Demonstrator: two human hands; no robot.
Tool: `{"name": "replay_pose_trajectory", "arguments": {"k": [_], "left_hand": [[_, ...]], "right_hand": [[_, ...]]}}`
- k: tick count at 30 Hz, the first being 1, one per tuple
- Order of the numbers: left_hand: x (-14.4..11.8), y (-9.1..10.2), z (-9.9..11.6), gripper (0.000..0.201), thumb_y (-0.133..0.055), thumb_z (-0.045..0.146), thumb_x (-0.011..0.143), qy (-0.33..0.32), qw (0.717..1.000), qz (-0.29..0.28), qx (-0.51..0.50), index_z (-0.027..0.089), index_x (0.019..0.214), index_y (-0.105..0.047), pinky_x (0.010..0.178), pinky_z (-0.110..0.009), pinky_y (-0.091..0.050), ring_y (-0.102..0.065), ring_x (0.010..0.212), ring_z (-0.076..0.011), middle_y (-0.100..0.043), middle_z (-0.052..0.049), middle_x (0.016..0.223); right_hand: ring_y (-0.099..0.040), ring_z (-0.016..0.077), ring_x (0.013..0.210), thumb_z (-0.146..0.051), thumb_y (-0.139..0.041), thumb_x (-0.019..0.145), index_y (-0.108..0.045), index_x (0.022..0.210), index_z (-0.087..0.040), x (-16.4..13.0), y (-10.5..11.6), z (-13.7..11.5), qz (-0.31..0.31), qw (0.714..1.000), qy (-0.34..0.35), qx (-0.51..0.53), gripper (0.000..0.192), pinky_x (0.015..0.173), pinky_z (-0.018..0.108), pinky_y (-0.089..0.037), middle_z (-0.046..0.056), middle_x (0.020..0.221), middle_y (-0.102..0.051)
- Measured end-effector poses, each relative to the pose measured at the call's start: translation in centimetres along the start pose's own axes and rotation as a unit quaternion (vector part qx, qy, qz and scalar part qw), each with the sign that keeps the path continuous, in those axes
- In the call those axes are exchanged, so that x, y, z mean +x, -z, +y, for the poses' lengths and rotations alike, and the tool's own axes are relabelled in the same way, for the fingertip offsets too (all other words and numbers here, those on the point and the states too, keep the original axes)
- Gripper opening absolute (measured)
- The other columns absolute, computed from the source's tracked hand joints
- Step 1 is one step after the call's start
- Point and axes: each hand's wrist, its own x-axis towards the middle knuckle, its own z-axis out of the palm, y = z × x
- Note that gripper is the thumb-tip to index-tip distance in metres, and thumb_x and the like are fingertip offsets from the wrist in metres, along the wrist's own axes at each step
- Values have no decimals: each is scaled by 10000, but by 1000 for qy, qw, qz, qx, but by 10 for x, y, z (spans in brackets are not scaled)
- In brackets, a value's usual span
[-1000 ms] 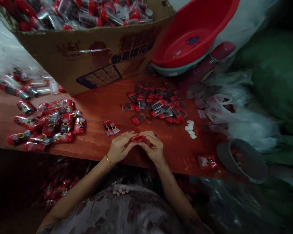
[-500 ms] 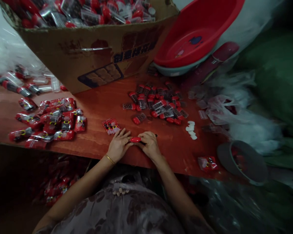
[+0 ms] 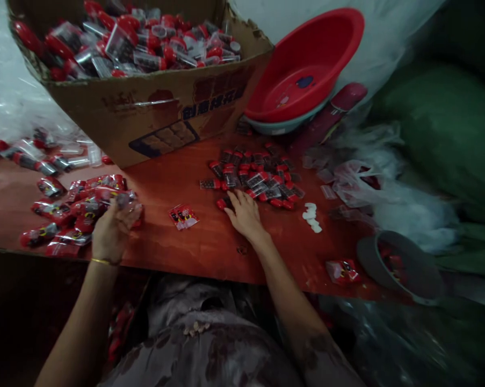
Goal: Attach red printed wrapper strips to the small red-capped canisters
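Observation:
My left hand (image 3: 112, 231) is over the right side of a pile of shiny red wrapped packets (image 3: 85, 215). Its fingers are blurred but look apart, and I make out nothing held in them. My right hand (image 3: 245, 215) reaches with spread fingers to the near edge of a heap of clear tubes with red caps and dark contents (image 3: 262, 174). Its thumb and forefinger are at one red-capped tube (image 3: 222, 203), mostly covered by the hand. Between the hands lie flat red printed packets (image 3: 183, 216) on the reddish table (image 3: 165, 247).
A cardboard box (image 3: 153, 113) full of red-capped tubes stands at the back. Right of it are a red basin (image 3: 294, 75) and a dark red flask (image 3: 326, 118). White pieces (image 3: 312, 217), a red packet (image 3: 342, 271), a grey bowl (image 3: 399, 269) and plastic bags (image 3: 403, 209) lie rightward.
My hands were together at the front, holding a red item. They have parted: the left moved to the packet pile, the right forward to the tubes. The view has shifted slightly.

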Motion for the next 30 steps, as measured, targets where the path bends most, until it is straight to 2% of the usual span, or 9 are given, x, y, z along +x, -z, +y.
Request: {"name": "replay_pose_trajectory", "arguments": {"k": [3,5,6,8,11,14,21,26,30], "left_hand": [[13,8,10,374,-467,522,829,12,999,28,-13,177,882,-602,793,-334,-534,-660,852,-167,-682,-77,980],[6,-1,-2,379,-536,498,797,-72,991,13,113,186,1001,-606,901,-387,-487,-648,925,-190,-668,-91,1064],[0,-9,-12,393,-588,469,768,-142,968,-4,207,182,1035,-613,953,-418,-447,-628,992,-216,-658,-106,1103],[-11,-29,-35,394,-611,439,759,-261,868,-113,406,192,1066,-633,1034,-491,-345,-504,1194,-283,-594,-132,1236],[-17,-51,-61,326,-605,380,778,-337,718,-180,582,228,1062,-659,1056,-582,-238,-327,1323,-347,-479,-134,1367],[-13,-57,-74,269,-558,340,813,-346,662,-186,638,264,1041,-680,1032,-615,-246,-345,1309,-363,-543,-120,1307],[-14,-51,-81,224,-531,270,816,-365,673,-177,618,294,936,-720,1056,-602,-210,-376,1296,-340,-661,-65,1146],[-15,-54,-71,248,-535,364,824,-360,727,-125,572,269,968,-713,1024,-586,-276,-435,1257,-327,-626,-89,1202],[-25,-61,-58,261,-525,369,834,-351,773,-129,512,269,996,-703,1030,-568,-282,-445,1255,-298,-601,-91,1236]], "right_hand": [[-430,305,1134,-367,-474,878,-512,1272,-205,4,-2,-11,-22,999,10,-35,428,945,448,-331,144,1304,-486],[-447,302,1098,-385,-481,871,-531,1245,-210,-7,-2,-20,-14,999,-2,-43,416,952,466,-315,148,1250,-515],[-448,303,1093,-380,-488,867,-534,1237,-210,-14,-1,-24,-7,999,-10,-45,410,956,478,-306,148,1230,-523],[-443,309,1102,-358,-500,859,-530,1232,-204,-31,-2,-30,10,999,-23,-46,405,961,500,-298,153,1222,-524],[-420,329,1138,-359,-514,847,-515,1240,-176,-53,-6,-31,37,998,-28,-32,434,942,519,-319,182,1262,-493],[-389,346,1174,-362,-509,846,-516,1227,-147,-65,-9,-28,63,998,-27,1,438,923,529,-342,205,1303,-454],[-401,305,1203,-314,-502,861,-602,1098,-192,-61,0,-49,118,990,11,78,285,981,504,-300,140,1282,-514],[-547,237,1034,-327,-474,885,-631,1046,-203,-50,10,-73,128,973,29,190,257,934,397,-377,98,1099,-646],[-607,191,872,-388,-503,858,-605,1043,-171,-33,10,-88,92,921,-38,375,303,796,308,-464,88,991,-671]]}}
